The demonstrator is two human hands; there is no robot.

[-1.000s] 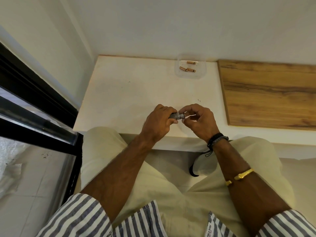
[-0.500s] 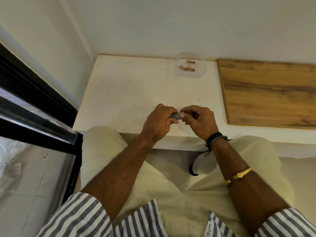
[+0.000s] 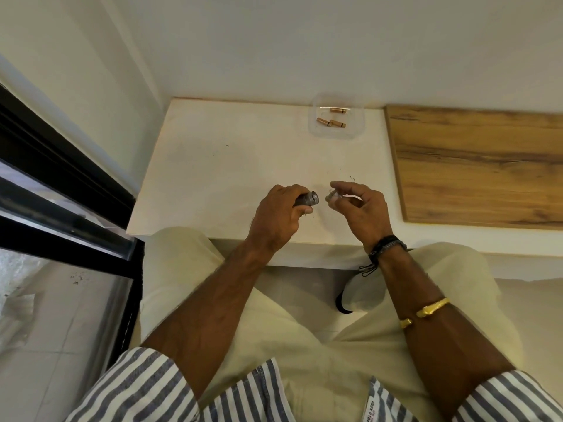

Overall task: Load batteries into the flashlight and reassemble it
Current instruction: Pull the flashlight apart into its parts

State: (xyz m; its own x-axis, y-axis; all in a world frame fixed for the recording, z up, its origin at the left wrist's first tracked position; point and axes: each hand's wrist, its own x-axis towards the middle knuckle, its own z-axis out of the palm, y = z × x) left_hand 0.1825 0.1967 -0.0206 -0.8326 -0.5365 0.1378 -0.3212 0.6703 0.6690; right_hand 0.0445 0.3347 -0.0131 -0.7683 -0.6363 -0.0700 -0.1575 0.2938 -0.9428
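Over the table (image 3: 228, 166), left fingers (image 3: 291, 189) grasp the crosswise flashlight (image 3: 309, 199), open end pointing right; right fingers (image 3: 344, 187) pinch its cap (image 3: 330, 196).

A small white tag (image 3: 369, 410) on the striped shirt (image 3: 243, 394) has dark letters that say "POLO ASS". The end is cut off. The smaller line beside it is too tiny to read.

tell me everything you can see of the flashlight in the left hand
The flashlight is a dark grey tube, metal by its look, with a lighter ringed rim at its open end. It lies roughly level over the white table. The left hand grips it, fingers curled round most of the body. The open end faces the right hand, which pinches a small grey piece, apart from it.
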